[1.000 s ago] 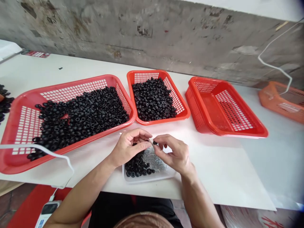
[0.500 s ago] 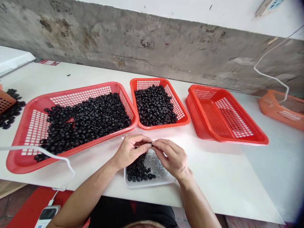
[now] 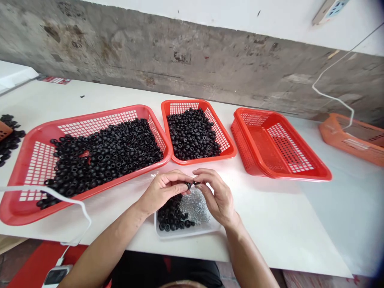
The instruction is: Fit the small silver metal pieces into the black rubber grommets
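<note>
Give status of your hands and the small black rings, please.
Left hand and right hand pinching black rubber rings at fingertips. Clear plastic tray below, with more rings and silvery bits. Red basket just beyond, not touching.

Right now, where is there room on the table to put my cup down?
There's open white tabletop right of the small clear tray, in front of the red basket with no rings in it. Another strip runs behind the big red basket. It's crowded at the tray, around your left hand, right hand and black rings.
</note>
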The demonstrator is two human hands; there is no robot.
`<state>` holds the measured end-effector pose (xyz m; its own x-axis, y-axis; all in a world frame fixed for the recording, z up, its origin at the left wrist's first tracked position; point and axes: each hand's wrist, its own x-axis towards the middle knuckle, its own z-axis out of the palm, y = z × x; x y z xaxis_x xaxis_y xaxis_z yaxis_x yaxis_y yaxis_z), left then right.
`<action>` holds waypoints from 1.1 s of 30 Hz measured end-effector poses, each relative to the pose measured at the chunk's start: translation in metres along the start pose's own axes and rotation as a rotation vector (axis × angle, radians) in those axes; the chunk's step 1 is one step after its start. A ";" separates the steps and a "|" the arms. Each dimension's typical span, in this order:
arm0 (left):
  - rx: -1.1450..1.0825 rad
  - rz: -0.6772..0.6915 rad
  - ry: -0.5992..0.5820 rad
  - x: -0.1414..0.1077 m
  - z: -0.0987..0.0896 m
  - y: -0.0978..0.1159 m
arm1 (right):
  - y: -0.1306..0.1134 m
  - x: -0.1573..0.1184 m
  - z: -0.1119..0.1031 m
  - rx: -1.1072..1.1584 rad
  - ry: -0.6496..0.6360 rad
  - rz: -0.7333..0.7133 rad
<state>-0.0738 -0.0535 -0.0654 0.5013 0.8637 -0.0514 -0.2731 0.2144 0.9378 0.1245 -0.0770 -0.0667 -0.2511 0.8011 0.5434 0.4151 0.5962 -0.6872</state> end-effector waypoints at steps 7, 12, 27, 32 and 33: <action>0.017 -0.002 0.040 -0.002 -0.001 -0.007 | 0.004 -0.001 0.004 -0.024 -0.065 -0.009; 0.038 0.014 0.048 -0.002 -0.001 -0.006 | 0.005 -0.001 0.003 -0.031 -0.085 -0.038; -0.211 -0.052 0.062 -0.003 0.005 -0.006 | 0.003 -0.006 0.006 -0.229 0.029 -0.241; -0.207 -0.055 0.008 -0.003 0.010 -0.007 | 0.002 -0.005 0.005 -0.221 0.054 -0.300; -0.178 -0.051 0.000 -0.003 0.010 -0.006 | 0.002 -0.005 0.005 -0.227 0.055 -0.305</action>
<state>-0.0652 -0.0622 -0.0675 0.5186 0.8494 -0.0973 -0.3884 0.3355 0.8582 0.1226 -0.0799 -0.0731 -0.3484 0.5806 0.7359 0.5131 0.7751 -0.3687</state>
